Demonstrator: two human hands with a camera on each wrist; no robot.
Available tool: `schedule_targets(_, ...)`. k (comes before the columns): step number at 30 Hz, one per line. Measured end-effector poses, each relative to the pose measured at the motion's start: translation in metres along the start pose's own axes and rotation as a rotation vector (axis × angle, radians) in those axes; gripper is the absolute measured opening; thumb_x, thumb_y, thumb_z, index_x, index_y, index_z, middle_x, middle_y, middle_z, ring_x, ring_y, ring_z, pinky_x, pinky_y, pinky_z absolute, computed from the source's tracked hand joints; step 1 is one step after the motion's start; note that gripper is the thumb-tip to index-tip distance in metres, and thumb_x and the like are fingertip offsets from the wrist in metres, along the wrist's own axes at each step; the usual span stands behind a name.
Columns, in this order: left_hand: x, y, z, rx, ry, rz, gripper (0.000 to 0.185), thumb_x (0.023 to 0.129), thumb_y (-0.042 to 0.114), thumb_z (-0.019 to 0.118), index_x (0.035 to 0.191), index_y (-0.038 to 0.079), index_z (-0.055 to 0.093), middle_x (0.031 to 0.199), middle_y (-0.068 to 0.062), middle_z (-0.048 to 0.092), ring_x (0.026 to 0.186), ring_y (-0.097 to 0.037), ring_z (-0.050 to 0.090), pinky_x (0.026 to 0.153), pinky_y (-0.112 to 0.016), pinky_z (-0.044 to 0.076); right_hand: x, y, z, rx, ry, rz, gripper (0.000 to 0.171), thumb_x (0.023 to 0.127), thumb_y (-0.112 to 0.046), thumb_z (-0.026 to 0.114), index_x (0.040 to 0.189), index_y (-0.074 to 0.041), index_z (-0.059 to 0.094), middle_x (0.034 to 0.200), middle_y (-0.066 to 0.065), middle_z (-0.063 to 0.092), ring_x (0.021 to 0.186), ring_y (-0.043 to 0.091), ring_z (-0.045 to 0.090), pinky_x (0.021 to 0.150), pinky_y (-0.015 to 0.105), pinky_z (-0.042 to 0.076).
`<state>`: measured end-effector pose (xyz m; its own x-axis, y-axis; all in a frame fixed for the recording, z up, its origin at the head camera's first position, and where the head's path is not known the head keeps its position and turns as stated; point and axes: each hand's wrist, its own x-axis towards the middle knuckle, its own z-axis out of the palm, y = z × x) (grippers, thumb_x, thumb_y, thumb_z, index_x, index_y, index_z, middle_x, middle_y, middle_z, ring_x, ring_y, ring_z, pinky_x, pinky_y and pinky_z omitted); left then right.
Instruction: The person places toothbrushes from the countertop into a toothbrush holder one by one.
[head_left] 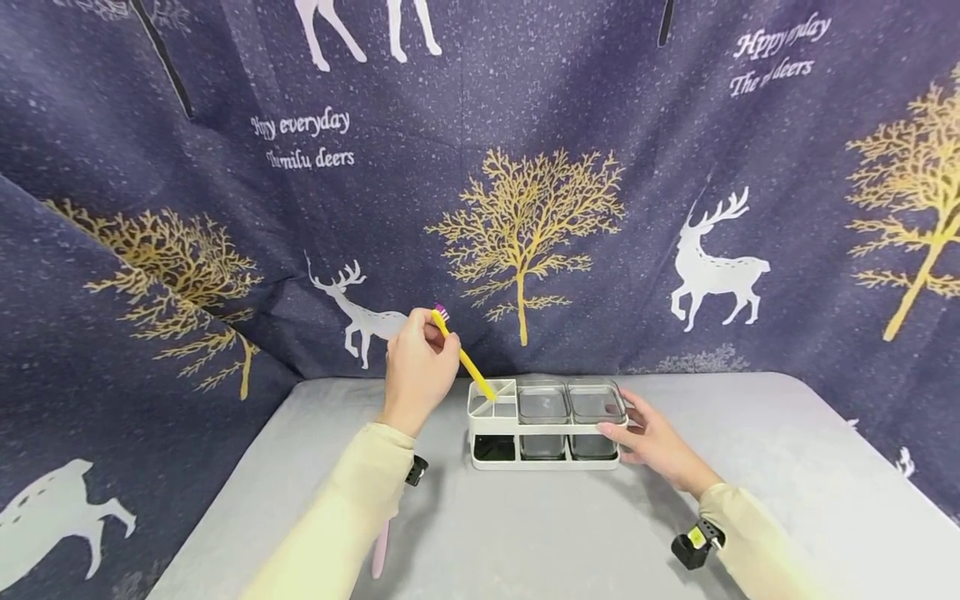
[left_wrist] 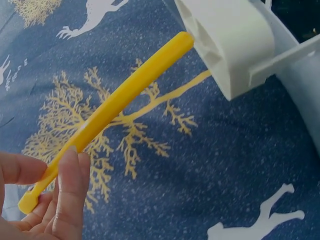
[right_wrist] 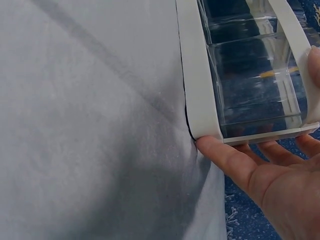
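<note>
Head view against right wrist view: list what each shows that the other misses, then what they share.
Only the head view shows the left hand pinching the yellow plastic toothbrush, its lower end in the white plastic organiser rack's left compartment, and a pink toothbrush lying on the grey table. Only the right wrist view shows the thumb pressed at the rack's bottom corner. Both show the right hand steadying the rack and its clear plastic cups.

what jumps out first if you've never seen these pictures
The yellow toothbrush, pinched in the left hand and slanting down into the left compartment of the white rack at mid-table. The right hand holds the rack's right end beside two clear cups. Behind it all hangs a dark blue curtain with gold trees and white deer.
</note>
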<state>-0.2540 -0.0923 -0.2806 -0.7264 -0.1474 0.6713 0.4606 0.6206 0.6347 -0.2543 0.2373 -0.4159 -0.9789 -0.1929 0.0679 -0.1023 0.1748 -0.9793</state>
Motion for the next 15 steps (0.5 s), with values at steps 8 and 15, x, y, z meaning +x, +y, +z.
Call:
schedule_targets(8, -0.006, -0.006, 0.016, -0.015, -0.046, -0.009, 0.015, 0.085, 0.010, 0.068, 0.098, 0.007, 0.062, 0.075, 0.000, 0.064, 0.066, -0.016, 0.063, 0.066, -0.036, 0.050, 0.002, 0.005, -0.001, -0.002, 0.012, 0.026, 0.082, 0.095, -0.021, 0.068, 0.157, -0.009, 0.016, 0.142, 0.030, 0.042, 0.117, 0.040, 0.055, 0.081, 0.047, 0.055)
schedule_targets(15, -0.010, -0.011, 0.028, -0.019, -0.075, -0.006, 0.017, 0.084, 0.009, 0.068, 0.100, 0.006, 0.062, 0.074, 0.001, 0.064, 0.064, -0.014, 0.063, 0.066, -0.036, 0.051, 0.002, 0.005, -0.003, -0.007, 0.015, 0.029, 0.083, 0.094, -0.021, 0.069, 0.157, -0.009, 0.016, 0.139, 0.029, 0.044, 0.115, 0.036, 0.056, 0.080, 0.047, 0.055)
